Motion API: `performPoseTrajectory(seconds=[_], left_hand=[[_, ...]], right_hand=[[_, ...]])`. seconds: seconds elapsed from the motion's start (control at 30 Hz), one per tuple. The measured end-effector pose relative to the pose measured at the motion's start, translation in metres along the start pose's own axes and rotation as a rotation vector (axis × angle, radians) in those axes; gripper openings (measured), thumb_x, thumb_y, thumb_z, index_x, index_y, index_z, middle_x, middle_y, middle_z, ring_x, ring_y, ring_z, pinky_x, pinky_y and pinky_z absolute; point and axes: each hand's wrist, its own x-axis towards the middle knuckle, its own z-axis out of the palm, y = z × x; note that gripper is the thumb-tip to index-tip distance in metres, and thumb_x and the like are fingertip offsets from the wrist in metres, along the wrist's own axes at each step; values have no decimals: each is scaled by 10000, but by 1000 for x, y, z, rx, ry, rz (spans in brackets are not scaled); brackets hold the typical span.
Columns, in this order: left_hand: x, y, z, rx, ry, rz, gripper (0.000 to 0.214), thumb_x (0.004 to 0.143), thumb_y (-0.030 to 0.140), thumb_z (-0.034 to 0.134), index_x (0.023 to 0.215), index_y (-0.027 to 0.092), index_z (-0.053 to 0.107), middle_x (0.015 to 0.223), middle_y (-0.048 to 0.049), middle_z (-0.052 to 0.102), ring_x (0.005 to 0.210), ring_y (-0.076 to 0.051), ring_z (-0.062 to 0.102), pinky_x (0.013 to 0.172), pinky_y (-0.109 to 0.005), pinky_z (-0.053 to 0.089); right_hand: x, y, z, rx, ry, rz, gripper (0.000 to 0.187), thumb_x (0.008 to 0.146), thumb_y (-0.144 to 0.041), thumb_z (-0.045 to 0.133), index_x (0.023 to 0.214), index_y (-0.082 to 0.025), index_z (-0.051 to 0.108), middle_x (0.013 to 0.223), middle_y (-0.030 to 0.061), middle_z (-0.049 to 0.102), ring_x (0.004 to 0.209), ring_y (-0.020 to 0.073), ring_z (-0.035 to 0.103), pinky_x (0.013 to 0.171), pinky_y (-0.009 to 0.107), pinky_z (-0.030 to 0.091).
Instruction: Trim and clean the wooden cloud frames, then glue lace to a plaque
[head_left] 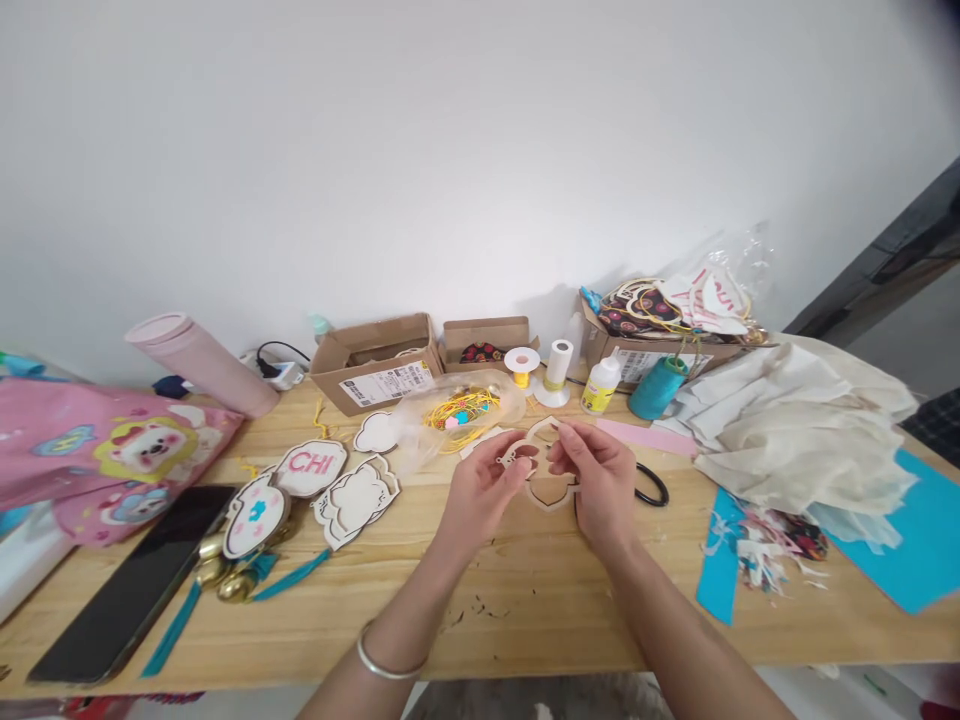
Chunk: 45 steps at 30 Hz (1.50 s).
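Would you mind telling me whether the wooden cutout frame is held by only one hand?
No, the left hand and the right hand both pinch the wooden cutout frame by its edges.

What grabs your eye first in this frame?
The left hand and right hand pinch a pale wooden cut-out over the middle of the table. To their left lies a plaque reading CHI, with a bright pink printed bag at the far left. On the right, a heap of cream cloth sits by a teal thread spool.
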Motion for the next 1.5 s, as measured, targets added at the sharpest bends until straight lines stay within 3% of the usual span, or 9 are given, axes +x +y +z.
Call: performPoseTrajectory(seconds=[0.1,0.2,0.27,0.47,0.63,0.93,1.17,1.37,1.5], left_hand=[[7,6,6,79,13,-7,218,706,351,592,758,144,633,599,-5,597,605,-131,572,583,-237,440],[13,4,2,172,-39,-1,176,719,313,562,721,149,626,623,-5,594,621,-128,574,571,-221,437],[16,-1,-1,213,-72,11,136,715,269,548,714,154,621,661,-4,597,614,-121,570,570,-217,435],[19,-10,-1,335,-26,81,134,687,133,458,650,158,584,565,18,552,496,-89,465,485,-196,355],[18,-12,1,384,-24,151,169,680,119,425,648,164,584,583,8,555,543,-116,486,513,-218,368],[11,-10,-6,582,-26,257,185,722,110,383,685,161,557,630,-4,556,642,-141,544,604,-241,407],[15,-5,-21,571,-206,215,223,781,201,405,812,149,619,705,-14,611,651,-122,538,596,-216,408],[18,-10,-23,544,-217,135,204,762,215,427,760,155,622,667,-1,607,618,-114,537,564,-205,408],[16,-13,-16,596,-123,231,190,717,136,399,733,157,587,652,12,586,618,-109,530,579,-208,406]], right_hand=[[2,-2,-4,-114,-122,-7,200,687,-331,620,790,-166,665,633,14,657,557,115,583,551,242,493],[11,-5,-10,-245,-313,17,195,685,-333,615,759,-164,677,627,16,662,532,111,571,503,216,468],[15,-5,-11,-349,-359,0,193,705,-325,590,672,-155,676,530,-4,620,451,88,512,430,188,411],[7,12,-7,-429,-254,-126,196,760,-273,533,668,-158,660,494,-26,562,438,75,466,418,176,372],[-1,21,-9,-414,-199,-176,189,774,-266,528,666,-173,651,500,-24,548,441,80,464,422,185,372],[-7,28,-8,-356,-190,-161,190,763,-261,552,616,-169,631,479,-27,518,432,72,430,420,186,362],[-2,26,-7,-231,-215,-15,198,749,-294,574,605,-170,630,454,-27,532,394,62,406,388,176,340],[-5,23,-5,-274,-203,-33,171,739,-291,584,635,-173,651,451,-31,525,392,58,410,392,172,340],[-10,24,-3,-281,-182,-86,154,745,-275,577,657,-177,657,457,-32,532,391,59,420,390,173,353]])
